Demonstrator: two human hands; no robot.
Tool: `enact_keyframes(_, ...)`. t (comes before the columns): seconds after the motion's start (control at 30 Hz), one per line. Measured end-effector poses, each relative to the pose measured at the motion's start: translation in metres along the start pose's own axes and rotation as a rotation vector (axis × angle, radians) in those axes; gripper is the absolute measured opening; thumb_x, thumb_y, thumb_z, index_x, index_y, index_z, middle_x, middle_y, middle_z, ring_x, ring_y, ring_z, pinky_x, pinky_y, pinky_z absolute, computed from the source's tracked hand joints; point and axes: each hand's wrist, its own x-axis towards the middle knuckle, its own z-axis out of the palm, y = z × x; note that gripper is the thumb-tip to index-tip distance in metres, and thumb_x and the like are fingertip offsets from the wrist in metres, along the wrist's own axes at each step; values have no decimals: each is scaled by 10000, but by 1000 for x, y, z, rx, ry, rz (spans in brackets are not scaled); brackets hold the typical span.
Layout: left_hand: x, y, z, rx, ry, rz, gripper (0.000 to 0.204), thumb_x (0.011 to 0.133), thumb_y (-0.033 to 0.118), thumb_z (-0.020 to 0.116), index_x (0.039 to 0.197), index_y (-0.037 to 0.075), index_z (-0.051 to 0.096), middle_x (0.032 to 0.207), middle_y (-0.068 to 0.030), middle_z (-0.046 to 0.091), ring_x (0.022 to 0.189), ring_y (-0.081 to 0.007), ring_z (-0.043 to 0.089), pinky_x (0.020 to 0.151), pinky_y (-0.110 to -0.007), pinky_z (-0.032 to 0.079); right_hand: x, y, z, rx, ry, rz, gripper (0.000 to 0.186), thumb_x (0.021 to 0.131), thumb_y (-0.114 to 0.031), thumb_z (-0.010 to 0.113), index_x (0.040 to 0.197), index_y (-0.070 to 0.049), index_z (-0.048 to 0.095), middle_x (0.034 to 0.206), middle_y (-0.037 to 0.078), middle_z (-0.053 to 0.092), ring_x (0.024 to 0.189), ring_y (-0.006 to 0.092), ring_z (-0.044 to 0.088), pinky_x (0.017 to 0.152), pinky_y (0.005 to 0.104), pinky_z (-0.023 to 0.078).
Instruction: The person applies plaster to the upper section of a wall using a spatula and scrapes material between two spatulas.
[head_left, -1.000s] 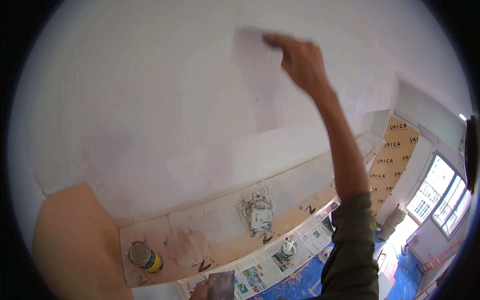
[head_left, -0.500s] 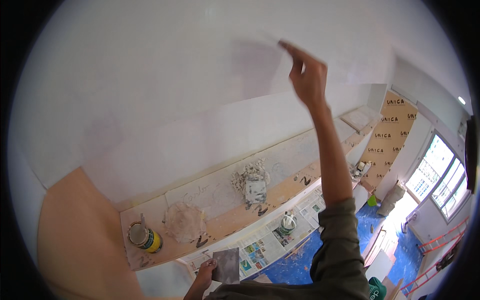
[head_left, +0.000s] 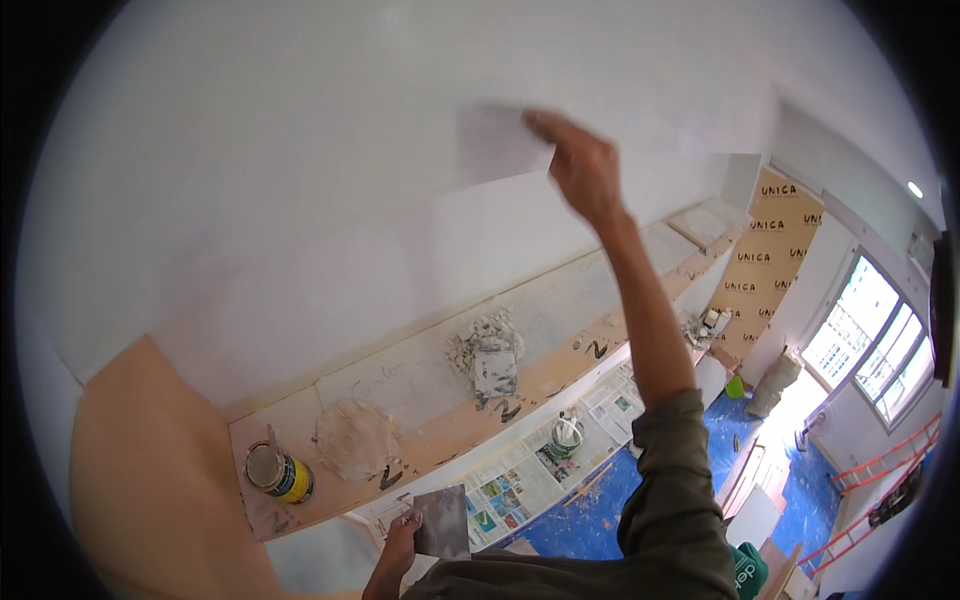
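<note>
Nearest, between six and seven o'clock in the view, the left hand [head_left: 403, 528] grips one square grey plate [head_left: 445, 522] by its left edge. At one o'clock the right hand [head_left: 585, 165] is raised before the white wall [head_left: 300, 150], fingers drawn together; blur hides whether it grasps the thin edge by its fingertips.

Two open containers show. On the long wooden counter [head_left: 440, 425], between seven and eight o'clock, stands a tin [head_left: 292, 480] with a yellow band; its mouth shows greyish beige, and one stick-like handle [head_left: 271, 437] rises from it. Lower than the counter, at five o'clock, a small tub [head_left: 563, 440] holds something white and a pale tool, too small to make out, and stands on newspaper sheets [head_left: 515, 480].

Also on the counter, one flat pinkish mound [head_left: 357, 440] lies at seven o'clock, just beside the tin. Just below centre, one heap of grey-white chunks [head_left: 485, 330] touches one white-smeared rectangular piece [head_left: 495, 373].

The right forearm [head_left: 645, 310] crosses in front of the counter, hiding a stretch of it; beyond, at two o'clock, lies a flat board [head_left: 706, 222].

Farther off are a blue floor covering [head_left: 590, 515], a brown printed panel [head_left: 765, 265] at three o'clock, one upright sack [head_left: 775, 385] and a bright window [head_left: 868, 325].
</note>
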Motion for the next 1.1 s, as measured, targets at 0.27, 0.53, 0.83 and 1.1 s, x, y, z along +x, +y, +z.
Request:
enact_keyframes(0.27, -1, 5, 10, -65, 48, 12, 244, 952, 106, 511, 1128, -45, 586, 993, -58, 637, 960, -132, 544, 901, -245, 382, 158, 51, -13, -133, 4, -135, 290, 811, 74, 511, 1023, -8, 691, 1040, 173, 674, 951, 322, 662, 777, 398, 551)
enact_keyframes(0.53, 3, -18, -11, 15, 4, -61, 236, 960, 133, 509, 1096, -41, 592, 988, -60, 633, 926, -133, 546, 874, -253, 395, 44, 40, 2, -147, -97, -46, 461, 718, 92, 550, 1073, -162, 697, 1004, 41, 702, 854, 230, 681, 730, 331, 547)
enact_keyframes(0.83, -3, 16, 29, 142, -104, -59, 266, 970, 162, 506, 1110, -50, 583, 1019, -63, 631, 944, -128, 550, 885, -264, 404, -107, -48, -13, 87, -330, 220, 399, 693, 140, 561, 1001, -74, 696, 1008, 107, 699, 892, 237, 684, 770, 336, 563)
enact_keyframes(1.1, -10, 1, 23, 29, -95, -56, 253, 973, 156, 498, 1101, -42, 590, 1005, -59, 634, 935, -127, 556, 872, -259, 410, 12, -1, 9, -107, 100, -85, 515, 661, 146, 546, 1143, -20, 620, 1111, 128, 657, 1009, 292, 631, 874, 373, 523)
